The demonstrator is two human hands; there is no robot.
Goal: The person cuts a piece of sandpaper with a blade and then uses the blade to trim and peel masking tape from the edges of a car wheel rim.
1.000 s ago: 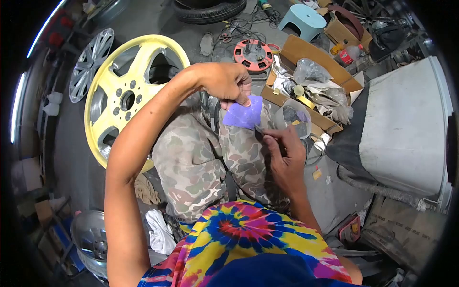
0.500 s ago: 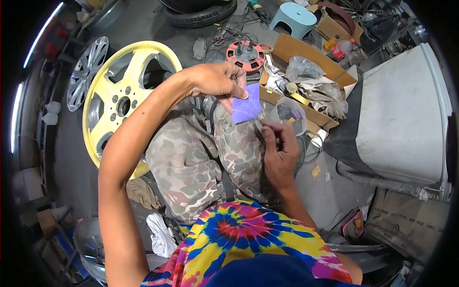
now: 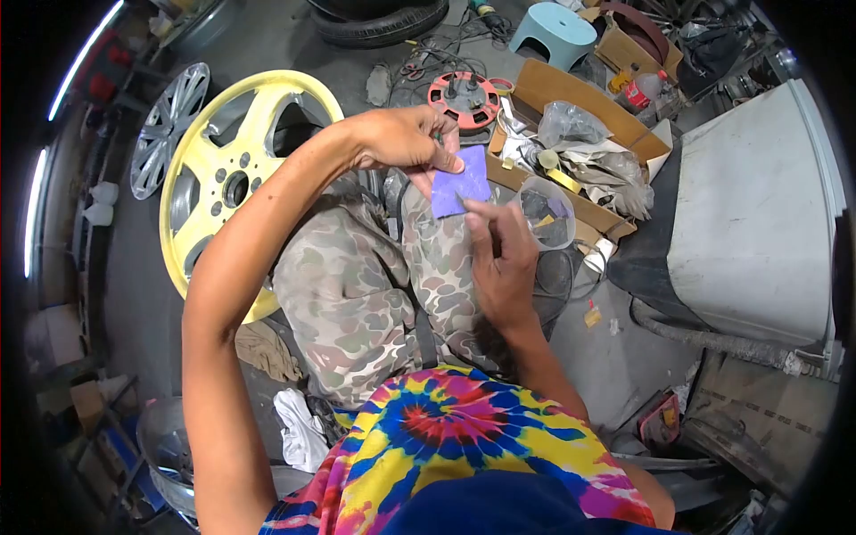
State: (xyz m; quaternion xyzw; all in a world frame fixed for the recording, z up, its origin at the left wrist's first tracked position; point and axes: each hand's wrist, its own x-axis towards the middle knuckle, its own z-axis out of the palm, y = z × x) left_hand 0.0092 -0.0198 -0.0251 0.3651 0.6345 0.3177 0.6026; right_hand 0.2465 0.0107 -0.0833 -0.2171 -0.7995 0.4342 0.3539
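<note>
A small square of purple sandpaper (image 3: pixel 461 181) is pinched between the thumb and fingers of my left hand (image 3: pixel 406 141), over my knees. My right hand (image 3: pixel 506 263) is closed, its thumb and index finger drawn together, fingertips right at the lower edge of the sandpaper. What sits between those right fingertips, if anything, I cannot tell. Just right of the sandpaper stands a clear plastic cup (image 3: pixel 560 234) with small scraps inside. A pale yellow wheel rim (image 3: pixel 198 234) leans to the left of my legs, partly behind my left forearm.
Beyond the cup lies an open cardboard box (image 3: pixel 593 207) holding plastic bags and tape. Farther off are a red cable reel (image 3: pixel 464 100), a blue stool (image 3: pixel 555 34) and a tire (image 3: pixel 379 28). A large white panel (image 3: pixel 758 214) stands at the right. A silver wheel cover (image 3: pixel 169 129) is behind the rim.
My right hand has moved left and slightly up, from beside the cup to the sandpaper's lower edge. The cup shows more fully. My left hand keeps its pinch.
</note>
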